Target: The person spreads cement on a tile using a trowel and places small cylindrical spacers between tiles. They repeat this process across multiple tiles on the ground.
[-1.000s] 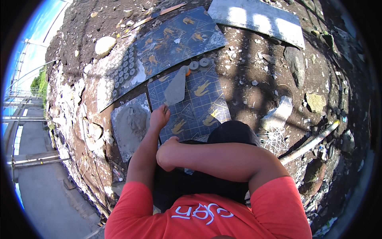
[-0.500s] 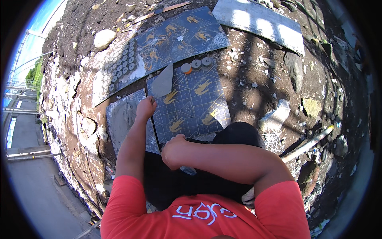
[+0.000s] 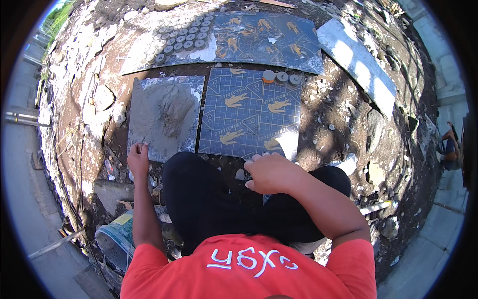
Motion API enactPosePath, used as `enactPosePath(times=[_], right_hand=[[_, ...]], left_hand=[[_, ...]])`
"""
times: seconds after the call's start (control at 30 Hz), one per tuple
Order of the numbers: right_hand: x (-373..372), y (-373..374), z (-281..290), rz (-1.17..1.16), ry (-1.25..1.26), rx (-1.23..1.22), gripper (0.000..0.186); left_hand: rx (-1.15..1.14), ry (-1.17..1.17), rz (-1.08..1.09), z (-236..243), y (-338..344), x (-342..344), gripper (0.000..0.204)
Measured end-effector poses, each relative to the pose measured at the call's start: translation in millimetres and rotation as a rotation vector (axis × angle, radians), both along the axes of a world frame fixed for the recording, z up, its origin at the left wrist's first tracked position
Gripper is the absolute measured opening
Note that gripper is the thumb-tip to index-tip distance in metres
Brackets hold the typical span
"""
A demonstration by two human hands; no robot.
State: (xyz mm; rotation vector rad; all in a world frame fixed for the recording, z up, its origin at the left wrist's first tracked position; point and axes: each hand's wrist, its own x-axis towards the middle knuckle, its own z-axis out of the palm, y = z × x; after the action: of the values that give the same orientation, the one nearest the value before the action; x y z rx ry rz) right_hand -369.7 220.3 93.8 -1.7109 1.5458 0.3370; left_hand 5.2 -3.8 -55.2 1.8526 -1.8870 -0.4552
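Observation:
My left hand point(image 3: 138, 155) is closed at the near left corner of a board point(image 3: 195, 85) spread with wet grey mortar point(image 3: 175, 107). It seems to grip a trowel, whose grey blade blends into the mortar. My right hand point(image 3: 271, 173) is curled closed over my lap, just short of a dark gridded panel point(image 3: 249, 124) with yellow prints. A bit of something bluish shows below that hand; what it holds is mostly hidden. Along the panel's far edge sit three round grey discs point(image 3: 282, 76), the left one with an orange side.
Many grey discs with centre holes point(image 3: 186, 37) stand in rows on a farther long panel point(image 3: 269, 42). A pale board point(image 3: 358, 65) lies at the far right. A mortar-stained bucket point(image 3: 115, 236) stands by my left arm. Stones and a pole point(image 3: 376, 207) lie on the soil.
My left hand has moved from the gridded panel to the mortar board's near left corner, and the grey blade is gone from the panel. My right hand has shifted right. The view has turned.

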Motion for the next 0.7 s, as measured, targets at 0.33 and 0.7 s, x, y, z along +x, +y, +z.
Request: enactPosePath(times=[0.33, 0.7], right_hand=[[35.6, -10.6, 10.1, -0.037, 0.114, 0.046, 0.055], [45.1, 3.3, 33.1, -0.17, 0.166, 0.05, 0.053]], left_hand=[[0.155, 0.021, 0.424, -109.6, 75.6, 122.6, 0.043], [0.168, 0.26, 0.214, -169.0, 24.0, 91.7, 0.038]])
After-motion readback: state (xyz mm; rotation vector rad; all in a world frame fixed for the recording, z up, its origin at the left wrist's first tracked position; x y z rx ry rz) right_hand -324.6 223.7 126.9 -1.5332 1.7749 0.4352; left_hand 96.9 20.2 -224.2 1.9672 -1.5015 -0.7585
